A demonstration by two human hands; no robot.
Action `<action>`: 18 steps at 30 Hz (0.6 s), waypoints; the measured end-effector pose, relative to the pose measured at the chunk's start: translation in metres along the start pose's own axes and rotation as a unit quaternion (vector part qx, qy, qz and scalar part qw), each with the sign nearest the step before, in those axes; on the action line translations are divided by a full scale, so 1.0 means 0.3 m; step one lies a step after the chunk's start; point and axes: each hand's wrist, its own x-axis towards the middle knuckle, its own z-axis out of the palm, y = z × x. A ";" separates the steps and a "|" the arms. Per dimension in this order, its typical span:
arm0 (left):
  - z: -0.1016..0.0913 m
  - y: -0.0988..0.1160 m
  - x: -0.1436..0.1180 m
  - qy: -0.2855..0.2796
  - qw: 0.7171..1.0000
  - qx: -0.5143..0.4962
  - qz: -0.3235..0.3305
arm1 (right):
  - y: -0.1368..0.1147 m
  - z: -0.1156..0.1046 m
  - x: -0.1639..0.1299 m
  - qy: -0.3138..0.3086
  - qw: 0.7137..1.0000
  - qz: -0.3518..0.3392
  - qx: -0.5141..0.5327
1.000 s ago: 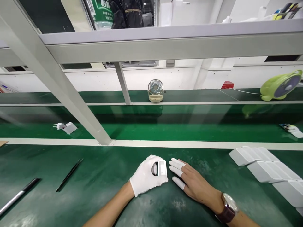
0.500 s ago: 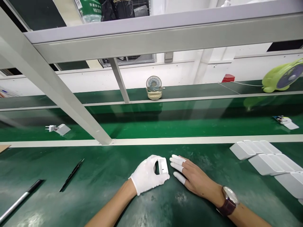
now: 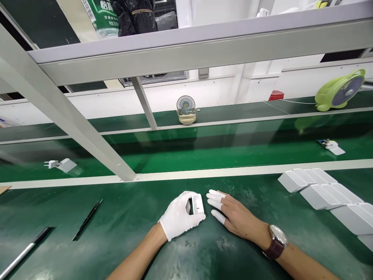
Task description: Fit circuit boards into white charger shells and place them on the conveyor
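My left hand (image 3: pixel 180 216), in a white glove, grips a small white plastic housing (image 3: pixel 198 204) between thumb and fingers, just above or on the green work surface. A slot shows in the housing's face. To the right of it, my right hand (image 3: pixel 233 212) lies palm down with fingers stretched, white finger cots on several of them, and nothing in it. A small gap separates its fingertips from the housing. Farther right, several white box-shaped casings (image 3: pixel 326 194) stand in slanting rows.
A black pen (image 3: pixel 87 220) and a silver-black rod (image 3: pixel 27 249) lie at left. Beyond the pale rail (image 3: pixel 204 173), a green belt carries a white plug adapter (image 3: pixel 65 165) and a part with a circuit board (image 3: pixel 332 146). A slanted post (image 3: pixel 87 128), small fan (image 3: pixel 186 109) and green fan (image 3: pixel 339 91) stand behind.
The plug adapter and the circuit-board part have shifted left along the green belt. The camera view has turned slightly. Both hands keep nearly the same pose, the left still holding the housing.
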 end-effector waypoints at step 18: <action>-0.007 0.014 -0.001 0.037 0.990 -0.125 -0.058 | 0.000 0.009 0.000 0.006 1.000 0.000 -0.001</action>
